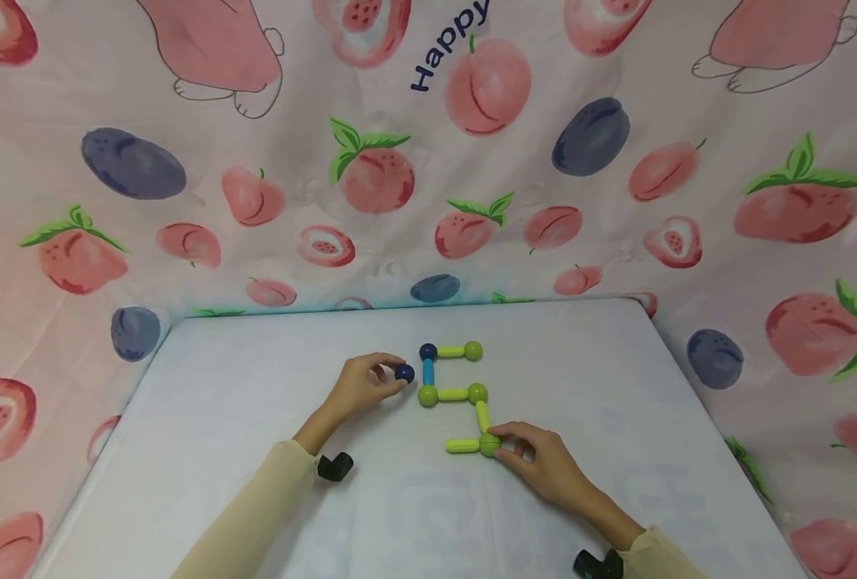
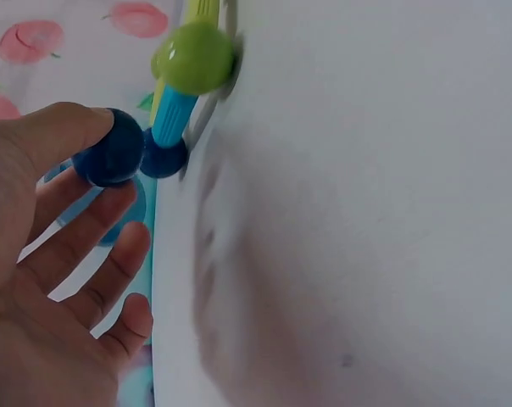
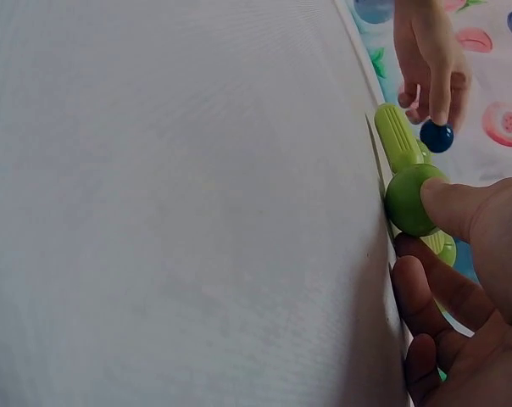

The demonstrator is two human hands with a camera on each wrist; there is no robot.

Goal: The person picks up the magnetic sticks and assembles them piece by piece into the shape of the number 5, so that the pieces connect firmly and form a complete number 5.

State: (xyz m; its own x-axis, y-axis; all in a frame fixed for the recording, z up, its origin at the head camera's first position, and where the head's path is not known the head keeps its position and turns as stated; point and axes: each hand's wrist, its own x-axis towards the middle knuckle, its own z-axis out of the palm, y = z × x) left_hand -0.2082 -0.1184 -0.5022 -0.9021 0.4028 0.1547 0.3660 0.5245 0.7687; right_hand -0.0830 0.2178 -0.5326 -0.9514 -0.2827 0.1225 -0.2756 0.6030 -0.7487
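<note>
Between thumb and fingers, my left hand pinches a dark blue ball, held just left of a chain of balls and rods. My right hand grips the green ball at the chain's near corner. From that ball a yellow-green rod points left, and another rod leads up to a second green ball. Further along are a level rod, a green ball, a blue rod, a dark blue corner ball, a top rod and a green end ball.
The chain lies on a white table. Behind the table hangs a fruit-printed cloth, which also covers both sides. A black wrist device sits by the left sleeve, another black device by the right.
</note>
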